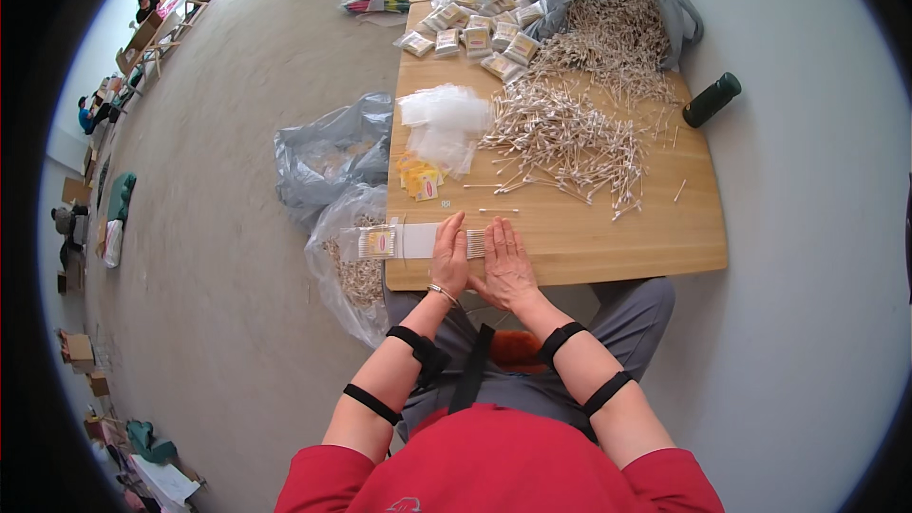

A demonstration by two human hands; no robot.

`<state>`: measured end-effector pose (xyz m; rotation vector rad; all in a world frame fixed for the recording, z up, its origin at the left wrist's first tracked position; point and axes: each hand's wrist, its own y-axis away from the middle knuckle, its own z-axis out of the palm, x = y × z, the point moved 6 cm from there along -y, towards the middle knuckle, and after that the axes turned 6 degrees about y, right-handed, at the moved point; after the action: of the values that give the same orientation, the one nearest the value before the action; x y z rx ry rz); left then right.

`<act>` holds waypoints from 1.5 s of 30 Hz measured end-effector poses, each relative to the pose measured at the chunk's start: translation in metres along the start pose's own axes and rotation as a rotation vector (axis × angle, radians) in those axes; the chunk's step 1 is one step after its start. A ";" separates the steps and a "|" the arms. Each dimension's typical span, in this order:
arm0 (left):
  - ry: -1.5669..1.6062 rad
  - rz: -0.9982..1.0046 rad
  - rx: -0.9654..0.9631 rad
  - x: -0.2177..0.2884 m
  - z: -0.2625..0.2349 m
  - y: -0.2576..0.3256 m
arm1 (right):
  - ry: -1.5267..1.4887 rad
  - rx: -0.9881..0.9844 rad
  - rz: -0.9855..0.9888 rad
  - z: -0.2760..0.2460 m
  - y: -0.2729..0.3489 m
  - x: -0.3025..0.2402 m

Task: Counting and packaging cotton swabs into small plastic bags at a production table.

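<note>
Wooden table [608, 237]: both hands [480, 261] flat on swabs [475, 243].

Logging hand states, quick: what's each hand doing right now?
Left hand: open, flat, pressing on the row of cotton swabs.
Right hand: open, flat on the same row, holding nothing.

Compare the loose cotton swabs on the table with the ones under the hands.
The loose cotton swabs lie scattered in a wide heap, pointing every way; the row of swabs lies side by side, flat at the table's near edge. The heap is untouched; both hands press the row. Both look like the same pale sticks.
</note>
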<state>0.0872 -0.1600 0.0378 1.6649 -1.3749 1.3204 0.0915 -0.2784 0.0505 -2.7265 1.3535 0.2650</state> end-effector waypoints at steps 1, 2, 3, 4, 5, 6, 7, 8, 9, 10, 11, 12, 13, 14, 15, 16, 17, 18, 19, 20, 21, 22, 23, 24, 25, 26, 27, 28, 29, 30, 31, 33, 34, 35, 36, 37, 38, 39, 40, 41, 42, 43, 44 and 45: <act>0.158 -0.001 0.075 -0.008 0.001 0.004 | 0.021 -0.007 -0.004 0.001 -0.001 -0.004; 0.324 0.001 0.139 -0.009 0.003 0.004 | 0.021 -0.007 0.006 0.005 -0.002 -0.003; 0.325 0.000 0.131 -0.011 0.005 0.003 | 0.033 0.030 0.019 0.007 -0.003 -0.003; 0.364 -0.012 0.124 -0.014 0.005 0.002 | 0.044 0.067 0.032 0.010 -0.003 -0.003; 0.402 -0.028 0.119 -0.015 0.005 0.001 | 0.043 0.063 0.036 0.011 -0.004 -0.005; 0.439 -0.043 0.116 -0.016 0.005 0.000 | 0.047 0.038 0.056 0.013 -0.005 -0.006; 0.475 -0.059 0.114 -0.016 0.005 0.000 | 0.051 0.014 0.074 0.014 -0.006 -0.007; 0.510 -0.073 0.114 -0.016 0.004 0.000 | 0.047 0.012 0.073 0.015 -0.006 -0.009; 0.543 -0.087 0.114 -0.016 0.002 -0.001 | 0.014 0.006 0.096 0.015 -0.006 -0.010; 0.576 -0.101 0.116 -0.016 0.000 -0.002 | -0.019 0.001 0.119 0.015 -0.007 -0.011; 0.610 -0.115 0.115 -0.016 -0.001 -0.003 | -0.024 -0.001 0.119 0.018 -0.009 -0.014; 0.644 -0.128 0.115 -0.016 -0.003 -0.004 | -0.038 0.021 0.126 0.020 -0.013 -0.018; 0.677 -0.141 0.115 -0.015 -0.005 -0.005 | -0.052 0.044 0.133 0.021 -0.016 -0.021; 0.708 -0.153 0.121 -0.018 -0.009 -0.005 | -0.060 0.043 0.127 0.021 -0.021 -0.029; 0.700 -0.153 0.127 -0.020 -0.016 -0.006 | -0.051 0.000 0.128 0.024 -0.026 -0.036; 0.691 -0.157 0.119 -0.023 -0.025 -0.009 | -0.043 -0.043 0.128 0.026 -0.031 -0.043; 0.683 -0.162 0.112 -0.025 -0.033 -0.010 | -0.049 -0.044 0.121 0.026 -0.036 -0.051; 0.676 -0.163 0.118 -0.028 -0.042 -0.012 | -0.033 -0.021 0.106 0.025 -0.041 -0.060; 0.659 -0.170 0.118 -0.030 -0.050 -0.014 | -0.017 0.002 0.092 0.024 -0.044 -0.066; 0.645 -0.177 0.117 -0.030 -0.055 -0.014 | -0.020 0.000 0.087 0.026 -0.046 -0.068; 0.643 -0.178 0.122 -0.029 -0.058 -0.014 | -0.063 0.036 0.082 0.027 -0.047 -0.070; 0.621 -0.187 0.099 -0.028 -0.059 -0.013 | -0.106 0.072 0.079 0.027 -0.048 -0.070; 0.600 -0.196 0.079 -0.029 -0.060 -0.012 | -0.107 0.071 0.073 0.028 -0.048 -0.071; 0.600 -0.197 0.083 -0.032 -0.060 -0.011 | -0.129 0.090 0.053 0.028 -0.047 -0.071; 0.596 -0.189 0.111 -0.033 -0.061 -0.011 | -0.150 0.109 0.034 0.029 -0.047 -0.071; 0.592 -0.184 0.139 -0.035 -0.062 -0.010 | -0.150 0.106 0.032 0.028 -0.047 -0.072; 0.593 -0.185 0.141 -0.036 -0.061 -0.010 | -0.120 0.086 0.028 0.029 -0.047 -0.073; 0.560 -0.158 0.145 -0.036 -0.061 -0.010 | -0.090 0.066 0.024 0.030 -0.047 -0.073; 0.525 -0.129 0.152 -0.035 -0.061 -0.011 | -0.089 0.065 0.020 0.029 -0.047 -0.074; 0.490 -0.100 0.159 -0.034 -0.062 -0.012 | -0.115 0.071 0.008 0.028 -0.048 -0.074; 0.454 -0.072 0.166 -0.032 -0.063 -0.013 | -0.141 0.077 -0.005 0.026 -0.047 -0.075; 0.416 -0.044 0.187 -0.034 -0.064 -0.012 | -0.151 0.049 -0.016 0.025 -0.045 -0.075; 0.429 -0.056 0.181 -0.036 -0.064 -0.011 | -0.162 0.023 -0.021 0.025 -0.045 -0.075; 0.441 -0.067 0.173 -0.037 -0.064 -0.011 | -0.163 0.022 -0.030 0.025 -0.045 -0.076; 0.438 -0.066 0.183 -0.038 -0.066 -0.010 | -0.123 0.003 -0.026 0.026 -0.045 -0.076; 0.390 -0.053 0.150 -0.037 -0.067 -0.010 | -0.084 -0.016 -0.022 0.028 -0.045 -0.078; 0.347 -0.039 0.112 -0.030 -0.066 -0.014 | -0.082 -0.015 -0.027 0.031 -0.045 -0.077; 0.346 -0.037 0.116 -0.024 -0.069 -0.013 | -0.060 0.023 -0.018 0.032 -0.045 -0.075; 0.252 -0.030 0.091 -0.017 -0.072 -0.010 | -0.039 0.061 -0.009 0.033 -0.045 -0.074; 0.159 -0.029 0.068 -0.013 -0.074 -0.007 | -0.038 0.059 -0.016 0.030 -0.045 -0.075; 0.159 -0.031 0.074 -0.018 -0.081 -0.007 | -0.080 0.014 -0.007 0.029 -0.044 -0.074; 0.011 0.033 0.139 -0.019 -0.097 -0.007 | -0.121 -0.031 0.004 0.029 -0.044 -0.074; -0.143 0.099 0.203 -0.017 -0.114 -0.006 | -0.123 -0.029 -0.002 0.027 -0.044 -0.076; -0.282 0.117 0.256 -0.017 -0.127 -0.006 | -0.098 -0.007 0.004 0.026 -0.044 -0.075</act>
<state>0.0540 -0.0393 0.0642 2.0316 -1.5349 1.4177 0.0792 -0.1887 0.0399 -2.6781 1.3356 0.3983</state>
